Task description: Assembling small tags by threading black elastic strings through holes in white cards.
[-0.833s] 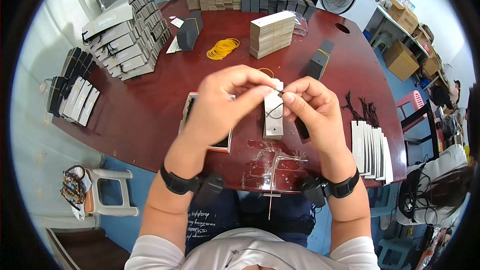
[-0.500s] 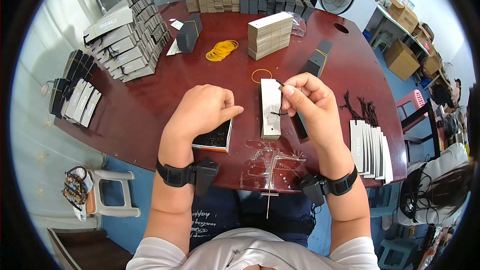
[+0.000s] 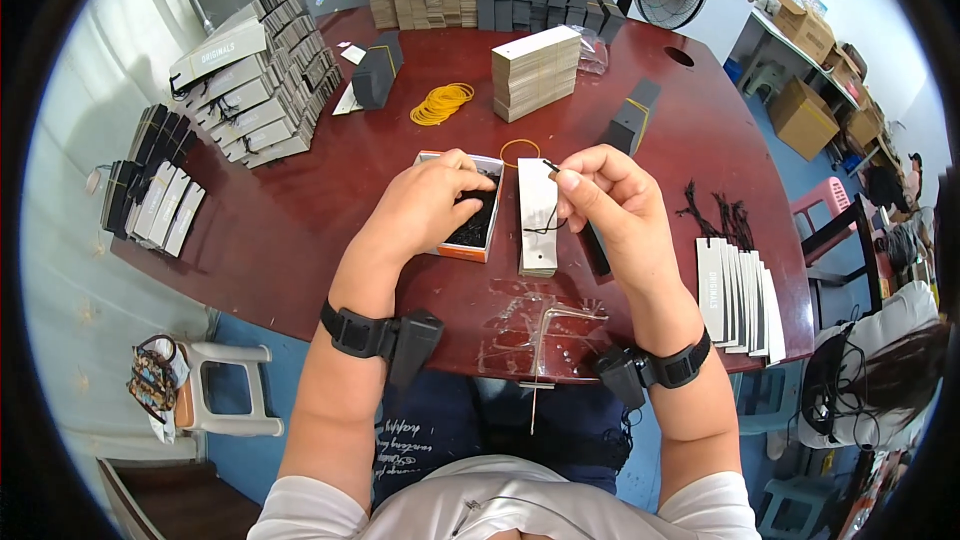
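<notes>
Between my hands lies a stack of white hang tags [image 3: 538, 240], with a thin black cord lying across the top one. My right hand [image 3: 615, 195] pinches the black cord [image 3: 549, 166] between thumb and forefinger, beside the stack's upper right edge. To the left is a shallow white and orange box [image 3: 460, 253] of small black pieces [image 3: 470, 230], too fine to tell apart. My left hand [image 3: 430, 198] lies over this box, thumb and forefinger apart at the black pieces. Some of its fingers are hidden. A black strip [image 3: 597, 252] shows partly under my right hand.
Finished-looking corded tags [image 3: 735, 295] fan out at the right. Tag bundles [image 3: 255, 80] are piled at the left; a banded block [image 3: 535, 75] and yellow rubber bands [image 3: 441, 104] stand farther back. A bent metal rod [image 3: 540, 340] is taped to the near table edge [image 3: 480, 376].
The box has shifted away from me and slightly right. My left hand has opened its thumb and forefinger over it. My right hand keeps its pinch, almost in place.
</notes>
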Motion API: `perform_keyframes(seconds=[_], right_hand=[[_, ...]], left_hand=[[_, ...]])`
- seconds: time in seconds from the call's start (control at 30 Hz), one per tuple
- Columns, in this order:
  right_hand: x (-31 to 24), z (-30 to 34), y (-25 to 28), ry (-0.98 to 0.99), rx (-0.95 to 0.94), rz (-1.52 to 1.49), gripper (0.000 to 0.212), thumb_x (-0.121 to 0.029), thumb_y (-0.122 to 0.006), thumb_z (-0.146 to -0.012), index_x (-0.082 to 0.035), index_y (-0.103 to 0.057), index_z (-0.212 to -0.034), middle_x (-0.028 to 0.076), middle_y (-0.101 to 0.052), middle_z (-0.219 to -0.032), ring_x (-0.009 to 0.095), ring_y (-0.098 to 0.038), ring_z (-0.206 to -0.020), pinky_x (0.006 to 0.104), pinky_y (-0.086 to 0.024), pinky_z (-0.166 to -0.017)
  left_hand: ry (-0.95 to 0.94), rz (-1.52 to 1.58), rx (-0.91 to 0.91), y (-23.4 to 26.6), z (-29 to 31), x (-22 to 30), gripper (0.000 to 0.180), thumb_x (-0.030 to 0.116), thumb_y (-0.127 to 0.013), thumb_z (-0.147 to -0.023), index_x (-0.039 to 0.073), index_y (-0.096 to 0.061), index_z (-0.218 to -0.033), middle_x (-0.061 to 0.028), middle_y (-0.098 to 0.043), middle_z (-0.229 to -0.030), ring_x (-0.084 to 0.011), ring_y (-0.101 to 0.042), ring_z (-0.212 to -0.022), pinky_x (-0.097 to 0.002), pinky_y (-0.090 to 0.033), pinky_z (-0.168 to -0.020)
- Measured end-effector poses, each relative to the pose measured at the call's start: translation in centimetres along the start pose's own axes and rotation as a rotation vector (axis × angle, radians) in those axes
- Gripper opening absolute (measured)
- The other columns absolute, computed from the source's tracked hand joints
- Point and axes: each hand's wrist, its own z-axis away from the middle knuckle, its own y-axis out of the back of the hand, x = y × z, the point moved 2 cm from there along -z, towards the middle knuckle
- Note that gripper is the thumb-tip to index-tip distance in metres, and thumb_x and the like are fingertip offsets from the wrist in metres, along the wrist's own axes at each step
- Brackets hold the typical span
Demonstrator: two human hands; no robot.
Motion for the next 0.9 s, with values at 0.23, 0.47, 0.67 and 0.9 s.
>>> perform_keyframes(seconds=[0.23, 0.47, 0.67, 0.9], right_hand=[[0.0, 0.0, 0.1, -0.003, 0.011, 0.004, 0.01, -0.012, -0.061, -0.09, -0.004, -0.06, -0.095, -0.002, -0.06, -0.074, 0.003, -0.053, -0.066, 0.0181, -0.04, -0.058], [-0.2, 0.0, 0.1, 0.008, 0.017, 0.027, 0.009, -0.012, -0.061, -0.09, -0.004, -0.06, -0.095, -0.002, -0.06, -0.074, 0.003, -0.052, -0.065, 0.0179, -0.04, -0.058], [-0.2, 0.0, 0.0, 0.009, 0.027, 0.035, 0.009, -0.012, -0.061, -0.09, -0.004, -0.06, -0.094, -0.002, -0.06, -0.073, 0.002, -0.052, -0.065, 0.0174, -0.04, -0.058], [0.3, 0.2, -0.3, 0.006, 0.069, 0.026, 0.009, -0.01, -0.063, -0.089, -0.003, -0.061, -0.094, -0.002, -0.061, -0.075, 0.002, -0.053, -0.067, 0.0184, -0.042, -0.059]], left_hand=[[-0.039, -0.02, 0.046, 0.2, 0.1, -0.1, 0.017, 0.009, -0.068, -0.074, 0.005, -0.066, -0.09, -0.0066, -0.06, -0.09, -0.0249, -0.059, -0.083, -0.0349, -0.048, -0.076], [0.041, -0.014, 0.032, 0.1, -0.2, -0.1, 0.01, 0.007, -0.067, -0.073, 0.004, -0.066, -0.083, -0.0077, -0.058, -0.076, -0.022, -0.059, -0.068, -0.0322, -0.048, -0.065], [0.229, 0.332, 0.071, 1.0, -0.3, 0.2, 0.009, 0.006, -0.063, -0.082, -0.001, -0.065, -0.086, -0.0042, -0.065, -0.082, -0.0091, -0.061, -0.075, -0.0239, -0.047, -0.067], [0.097, 0.879, 0.173, 0.4, -0.4, 3.4, 0.011, 0.006, -0.063, -0.085, -0.002, -0.065, -0.092, -0.0027, -0.067, -0.082, -0.0061, -0.062, -0.076, -0.021, -0.048, -0.068]])
